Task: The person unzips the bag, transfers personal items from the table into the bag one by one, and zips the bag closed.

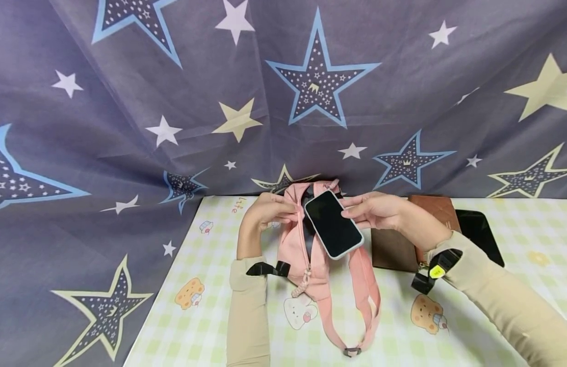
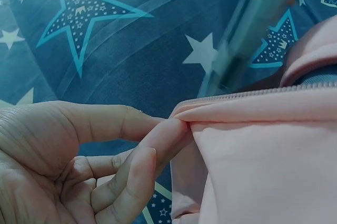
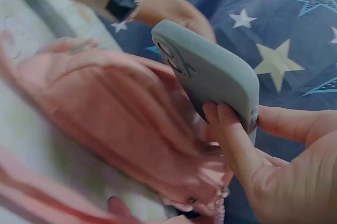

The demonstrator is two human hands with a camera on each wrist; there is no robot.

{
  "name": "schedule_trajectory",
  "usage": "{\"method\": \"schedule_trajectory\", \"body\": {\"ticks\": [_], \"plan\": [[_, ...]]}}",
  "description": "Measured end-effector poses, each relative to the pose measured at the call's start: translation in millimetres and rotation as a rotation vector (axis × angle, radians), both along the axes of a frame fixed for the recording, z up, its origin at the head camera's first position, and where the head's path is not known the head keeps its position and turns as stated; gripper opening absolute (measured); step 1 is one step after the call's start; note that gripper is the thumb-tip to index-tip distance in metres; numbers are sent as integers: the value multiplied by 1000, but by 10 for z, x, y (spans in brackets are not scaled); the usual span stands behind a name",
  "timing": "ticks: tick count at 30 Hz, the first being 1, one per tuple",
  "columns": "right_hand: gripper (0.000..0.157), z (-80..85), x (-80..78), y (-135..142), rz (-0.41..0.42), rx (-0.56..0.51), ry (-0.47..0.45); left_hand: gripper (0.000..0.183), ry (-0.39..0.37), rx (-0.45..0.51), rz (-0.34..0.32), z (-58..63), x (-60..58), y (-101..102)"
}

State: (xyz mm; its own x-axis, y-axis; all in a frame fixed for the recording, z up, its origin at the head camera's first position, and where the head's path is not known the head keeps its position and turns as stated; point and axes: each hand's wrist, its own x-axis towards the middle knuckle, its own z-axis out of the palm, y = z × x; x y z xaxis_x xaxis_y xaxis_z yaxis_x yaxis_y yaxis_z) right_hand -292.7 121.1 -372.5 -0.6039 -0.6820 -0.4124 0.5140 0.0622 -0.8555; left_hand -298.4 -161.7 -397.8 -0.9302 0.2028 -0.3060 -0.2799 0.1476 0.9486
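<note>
A pink bag (image 1: 290,250) lies on the table with its zipper undone, showing a dark lining. My left hand (image 1: 273,210) pinches the cloth edge of the opening between thumb and fingers; in the left wrist view the zipper teeth (image 2: 253,93) run away from that pinch. My right hand (image 1: 375,210) holds a smartphone (image 1: 334,224) by its side, black screen facing up, tilted over the bag's opening. From the right wrist view the phone's grey-blue case (image 3: 216,71) shows, with camera lenses at one end and fingers along its edge.
Under my right forearm lie a brown leather item (image 1: 393,250), a lighter brown one (image 1: 437,209) and a black flat device (image 1: 478,232). The bag's strap with a buckle (image 1: 352,351) loops toward me. A star-patterned curtain (image 1: 283,76) hangs behind the checked table cover (image 1: 173,336).
</note>
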Motion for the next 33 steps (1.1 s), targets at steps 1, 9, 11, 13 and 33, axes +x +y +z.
{"method": "schedule_trajectory", "body": {"ticks": [1, 9, 11, 13, 33], "plan": [[58, -21, 10, -2, 3, 20, 6, 21, -1, 0, 0, 5, 2, 2], [52, -156, 35, 67, -2, 174, 71, 18, 13, 8, -9, 54, 16, 13], [45, -180, 34, 87, -8, 193, 79, 16, 12, 9, -9, 60, 16, 20], [37, -201, 33, 106, -16, 203, 75, 16, 14, 4, -6, 59, 14, 26], [40, -87, 19, -153, -14, 139, 82, 20, 22, -1, -43, 32, 11, 54]]}}
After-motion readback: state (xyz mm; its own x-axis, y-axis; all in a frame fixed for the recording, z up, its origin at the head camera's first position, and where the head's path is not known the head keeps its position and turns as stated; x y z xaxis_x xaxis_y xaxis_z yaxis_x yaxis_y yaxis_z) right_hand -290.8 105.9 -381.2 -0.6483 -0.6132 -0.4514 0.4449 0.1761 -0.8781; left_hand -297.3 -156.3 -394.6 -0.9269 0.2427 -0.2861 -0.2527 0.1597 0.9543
